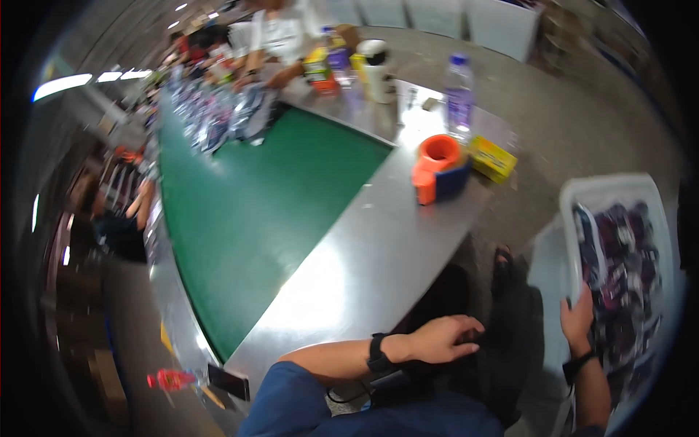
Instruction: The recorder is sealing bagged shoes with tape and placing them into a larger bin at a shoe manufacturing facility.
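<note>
My left hand (444, 339) hovers over my dark lap just below the edge of the metal worktable (364, 262), fingers loosely curled and holding nothing. A black band sits on that wrist. My right hand (577, 319) reaches to my right and grips the near rim of a white plastic bin (582, 197) filled with several dark purple packets (626, 262). That wrist also wears a black band.
A green conveyor belt (247, 211) runs away from me. On the metal table stand an orange tape dispenser (438, 169), a yellow box (494, 158), a clear bottle (459, 95) and a white cup (378, 69). Other people work at the far end and on the left.
</note>
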`<move>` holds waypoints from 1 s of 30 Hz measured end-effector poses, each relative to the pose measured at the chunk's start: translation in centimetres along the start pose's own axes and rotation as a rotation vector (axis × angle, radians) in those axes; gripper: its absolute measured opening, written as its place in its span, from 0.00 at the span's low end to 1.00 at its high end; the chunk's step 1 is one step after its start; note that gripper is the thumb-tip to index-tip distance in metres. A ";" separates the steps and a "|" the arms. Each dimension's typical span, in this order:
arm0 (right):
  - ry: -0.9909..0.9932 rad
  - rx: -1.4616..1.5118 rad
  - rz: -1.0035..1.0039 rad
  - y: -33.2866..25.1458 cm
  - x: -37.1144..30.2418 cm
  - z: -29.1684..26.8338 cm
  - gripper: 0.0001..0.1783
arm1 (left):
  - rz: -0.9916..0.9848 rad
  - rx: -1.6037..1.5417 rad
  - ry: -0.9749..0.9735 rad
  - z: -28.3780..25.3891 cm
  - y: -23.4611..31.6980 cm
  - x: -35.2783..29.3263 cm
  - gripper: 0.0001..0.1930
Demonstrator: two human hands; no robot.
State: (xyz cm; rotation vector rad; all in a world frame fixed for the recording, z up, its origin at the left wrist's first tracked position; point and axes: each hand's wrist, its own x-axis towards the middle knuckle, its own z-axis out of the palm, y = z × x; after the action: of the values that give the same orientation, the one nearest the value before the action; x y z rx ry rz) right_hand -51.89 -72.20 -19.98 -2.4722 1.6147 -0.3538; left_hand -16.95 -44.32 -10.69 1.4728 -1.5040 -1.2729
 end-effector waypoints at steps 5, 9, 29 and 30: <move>0.010 0.061 -0.003 -3.1 0.5 -1.6 0.41 | -0.038 -0.034 0.006 -0.4 0.5 0.1 0.23; -0.073 0.074 0.049 -5.2 1.2 -2.9 0.41 | -0.113 -0.074 0.012 -0.4 1.2 -0.1 0.22; 0.047 0.025 0.093 -5.1 0.9 -2.7 0.32 | -0.238 0.020 0.057 0.8 -0.3 1.6 0.21; 0.079 0.085 0.090 -5.2 1.0 -2.7 0.30 | -0.238 -0.018 0.073 0.5 -0.7 1.2 0.20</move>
State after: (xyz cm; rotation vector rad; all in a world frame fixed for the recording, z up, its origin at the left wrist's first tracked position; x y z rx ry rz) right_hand -47.70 -71.02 -15.91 -2.3419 1.6980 -0.5023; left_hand -17.38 -45.33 -11.66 1.7070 -1.2954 -1.3492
